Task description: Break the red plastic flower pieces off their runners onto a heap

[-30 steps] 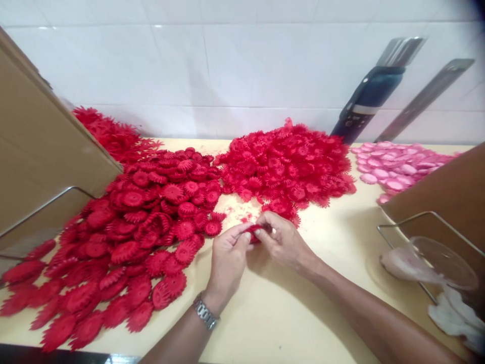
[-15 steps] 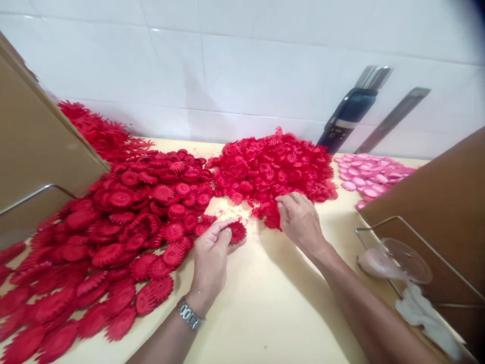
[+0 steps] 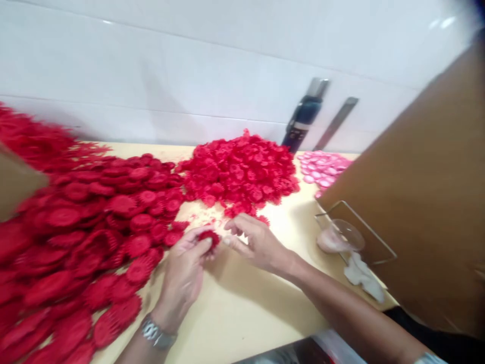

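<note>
Between its thumb and fingers, my left hand [image 3: 182, 268] holds a small red notched disc [image 3: 210, 236], like a soft flower piece. Just right of that disc is my right hand [image 3: 259, 245], with its fingers curled but apart from the thumb and nothing visible between them. Behind my hands rises a heap of small frilly red pieces [image 3: 238, 169]. Many larger red notched discs [image 3: 125, 205] lie piled at the left, close beside my left hand.
At the back left are red strip-like pieces [image 3: 45, 144]. Pink discs [image 3: 324, 167] lie near a dark bottle [image 3: 303, 121] and a metal strip [image 3: 337, 121]. A brown board [image 3: 409, 192] stands at right, with a clear dish [image 3: 350, 235] and white cloth [image 3: 361, 278] by it.
My right hand has drawn back from the small red heap toward my left hand, its fingers now apart. The view has swung right. My left hand still holds the red disc.
</note>
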A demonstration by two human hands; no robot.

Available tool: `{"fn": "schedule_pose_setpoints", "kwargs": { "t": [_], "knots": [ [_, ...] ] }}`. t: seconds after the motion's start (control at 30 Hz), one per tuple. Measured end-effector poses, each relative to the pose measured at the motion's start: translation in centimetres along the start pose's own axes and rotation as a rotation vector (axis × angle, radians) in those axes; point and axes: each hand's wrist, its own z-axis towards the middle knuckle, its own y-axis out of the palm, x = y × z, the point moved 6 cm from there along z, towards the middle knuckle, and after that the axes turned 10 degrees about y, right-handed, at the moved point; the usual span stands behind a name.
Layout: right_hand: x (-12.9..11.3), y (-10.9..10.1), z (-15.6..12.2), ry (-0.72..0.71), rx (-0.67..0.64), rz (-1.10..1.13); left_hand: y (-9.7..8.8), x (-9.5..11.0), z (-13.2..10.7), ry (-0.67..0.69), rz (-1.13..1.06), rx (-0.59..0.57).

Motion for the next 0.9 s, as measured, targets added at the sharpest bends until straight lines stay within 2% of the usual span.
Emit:
{"fn": "schedule_pose_setpoints", "kwargs": {
  "t": [0.1,0.17,0.23,0.27,0.33,0.4,0.47,0.53,0.6,0.73,0.83,0.9],
  "knots": [
    [-0.3,-3.5,-2.1,-0.091,0.175,-0.265,-0.5,0.0,0.5,-0.009,0.019,0.071],
    [0.4,-6.9,-4.2,-0.07,0.343,-0.44,-0.7,-0.1,0.6,-0.047,0.029,0.103],
    [1.9,-10.6,-6.7,0.028,0.513,-0.594,-0.7,-0.1,0.5,-0.064,0.054,0.113],
    [3.0,-12.1,-7.9,0.093,0.556,-0.657,-0.6,-0.1,0.5,-0.063,0.068,0.107],
    [5.6,-14.0,-9.8,0.255,0.517,-0.744,-0.3,0.2,0.3,-0.049,0.093,0.081],
    [8.0,-14.3,-11.0,0.36,0.364,-0.733,0.1,0.3,0.1,-0.043,0.105,0.061],
    [9.6,-13.5,-11.5,0.395,0.208,-0.669,0.3,0.4,0.0,-0.048,0.108,0.06],
    [10.2,-12.6,-11.4,0.404,0.129,-0.622,0.3,0.4,0.0,-0.061,0.114,0.067],
    [10.4,-12.2,-11.2,0.413,0.106,-0.614,0.1,0.3,0.1,-0.064,0.119,0.062],
    [9.8,-13.2,-11.7,0.373,0.212,-0.618,0.0,0.0,0.2,-0.052,0.132,0.022],
    [8.4,-14.9,-12.9,0.271,0.412,-0.614,0.1,-0.1,-0.2,-0.056,0.127,0.014],
    [7.4,-15.5,-13.3,0.257,0.552,-0.59,0.5,-0.2,-0.6,-0.065,0.085,-0.014]
  ]
}}
